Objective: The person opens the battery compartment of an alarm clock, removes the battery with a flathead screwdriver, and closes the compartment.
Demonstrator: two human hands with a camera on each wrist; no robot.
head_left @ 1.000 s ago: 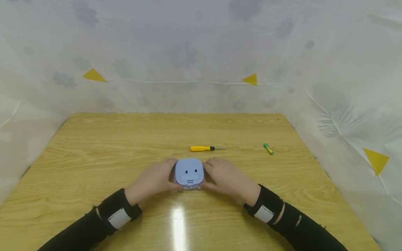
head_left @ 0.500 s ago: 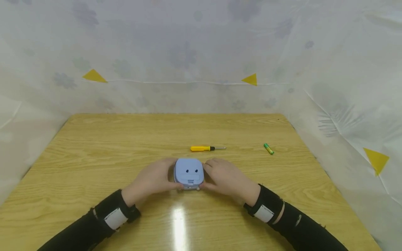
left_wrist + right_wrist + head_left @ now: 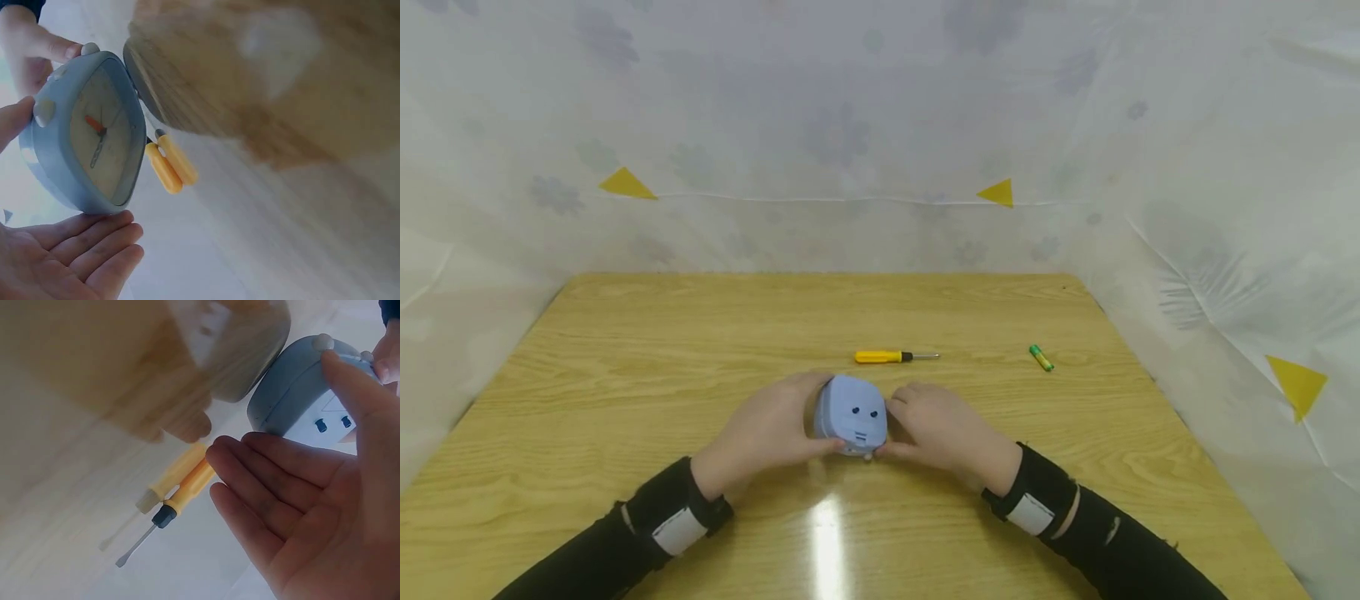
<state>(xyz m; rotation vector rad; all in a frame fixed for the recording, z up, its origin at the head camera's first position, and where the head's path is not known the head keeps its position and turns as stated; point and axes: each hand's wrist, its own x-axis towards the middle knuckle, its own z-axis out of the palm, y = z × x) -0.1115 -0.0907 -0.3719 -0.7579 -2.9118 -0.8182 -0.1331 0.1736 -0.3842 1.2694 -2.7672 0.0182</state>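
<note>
A light blue alarm clock (image 3: pixel 856 407) is between my two hands, its back with two dark knobs facing up in the head view. It leans to the right, its left side raised off the table. My left hand (image 3: pixel 771 423) grips that raised side, with the thumb at the near edge and the fingers at the far edge. The dial with its orange hand shows in the left wrist view, under the clock (image 3: pixel 53 134). My right hand (image 3: pixel 943 427) holds the lower side, its thumb by a small white foot (image 3: pixel 323 342) and its fingertips against the far edge.
Just beyond the clock lies a yellow-handled screwdriver (image 3: pixel 880 357), its tip to the right. A green and yellow battery (image 3: pixel 1041 358) lies farther right on the glossy wood-grain table (image 3: pixel 625 358). Pale patterned sheeting (image 3: pixel 850 117) surrounds the table's back and sides.
The clock has gone from lying nearly flat to tilting, as its left side rose in my left hand. My right hand has stayed almost still, and the screwdriver and battery have not moved.
</note>
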